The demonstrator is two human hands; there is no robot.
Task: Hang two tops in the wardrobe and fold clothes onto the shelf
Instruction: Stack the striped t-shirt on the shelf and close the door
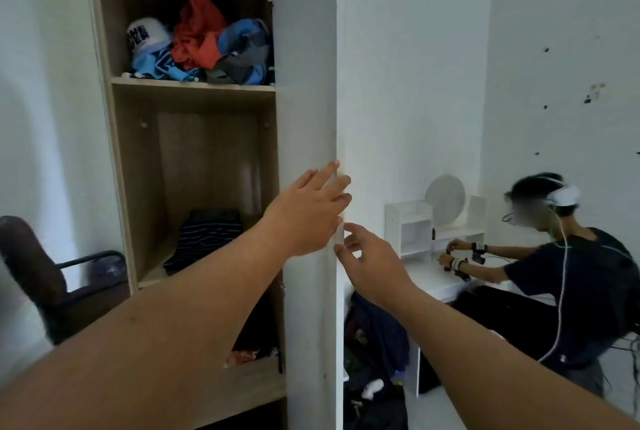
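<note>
The wardrobe's left side stands open, and its white door [308,83] hangs edge-on in the middle of the view. My left hand [308,211] lies flat against that door's edge with fingers spread. My right hand [367,260] reaches to the same edge just below, fingers loosely bent, holding nothing. On the top shelf [194,83] sits a crumpled heap of clothes [214,45], red, blue and grey, beside a white cap [147,36]. A folded dark striped garment [204,239] lies on the middle shelf. More dark clothes [374,336] show behind the door, low down.
A brown office chair [41,277] stands left of the wardrobe. On the right, another person [571,267] with a head-worn device sits at a white desk [433,273] with a small white shelf unit and a round mirror. White walls surround.
</note>
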